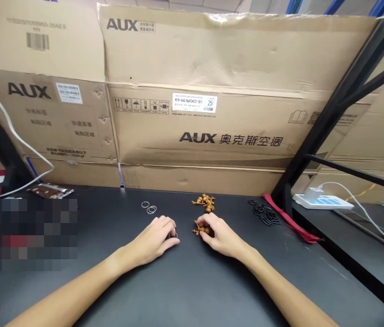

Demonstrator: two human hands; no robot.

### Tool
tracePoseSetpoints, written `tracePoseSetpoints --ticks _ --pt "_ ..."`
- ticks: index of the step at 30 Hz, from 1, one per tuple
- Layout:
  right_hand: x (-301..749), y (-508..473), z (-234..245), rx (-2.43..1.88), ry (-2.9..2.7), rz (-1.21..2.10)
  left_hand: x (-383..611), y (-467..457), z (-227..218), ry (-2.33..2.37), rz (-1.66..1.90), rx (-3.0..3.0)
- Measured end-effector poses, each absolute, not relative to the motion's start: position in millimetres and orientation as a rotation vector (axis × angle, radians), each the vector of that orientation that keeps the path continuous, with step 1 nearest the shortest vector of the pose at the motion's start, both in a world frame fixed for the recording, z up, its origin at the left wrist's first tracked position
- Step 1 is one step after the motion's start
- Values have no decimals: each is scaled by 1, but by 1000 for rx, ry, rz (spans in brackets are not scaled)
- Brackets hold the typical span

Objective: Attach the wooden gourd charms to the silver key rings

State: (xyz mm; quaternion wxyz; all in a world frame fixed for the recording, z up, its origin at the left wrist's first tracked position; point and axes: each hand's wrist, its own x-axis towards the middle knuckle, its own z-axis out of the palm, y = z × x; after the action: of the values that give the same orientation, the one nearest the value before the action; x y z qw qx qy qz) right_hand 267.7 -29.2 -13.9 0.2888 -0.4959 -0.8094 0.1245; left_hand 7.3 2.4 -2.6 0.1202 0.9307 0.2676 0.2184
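Note:
My left hand (158, 238) rests low over the black table, its fingers curled round a metal split ring (176, 235) that shows partly between thumb and fingertips. Across from it, my right hand (217, 234) pinches a brown gourd-shaped charm (204, 230) with small beads on its strings. More of these brown charms (206, 201) lie in a small heap just beyond my right hand. Past my left hand sit a few loose silver rings (151, 209), flat on the table. To the right is a pile of black elongated loops (265, 213); their exact kind is unclear.
Cardboard box panels (192, 127) stand upright along the back edge. A red strap (289, 219) runs beside the black metal frame (285, 190) on the right. Beyond it lies a white power strip (324, 201). A brown packet (51, 190) is at the far left, near a blurred-out patch.

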Motion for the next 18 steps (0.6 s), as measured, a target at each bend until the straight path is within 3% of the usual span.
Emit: tracePoseSetpoints --ticks 18 --pt "234 -41 -11 -1210 -2235 41 -3 10 -2 692 614 2612"
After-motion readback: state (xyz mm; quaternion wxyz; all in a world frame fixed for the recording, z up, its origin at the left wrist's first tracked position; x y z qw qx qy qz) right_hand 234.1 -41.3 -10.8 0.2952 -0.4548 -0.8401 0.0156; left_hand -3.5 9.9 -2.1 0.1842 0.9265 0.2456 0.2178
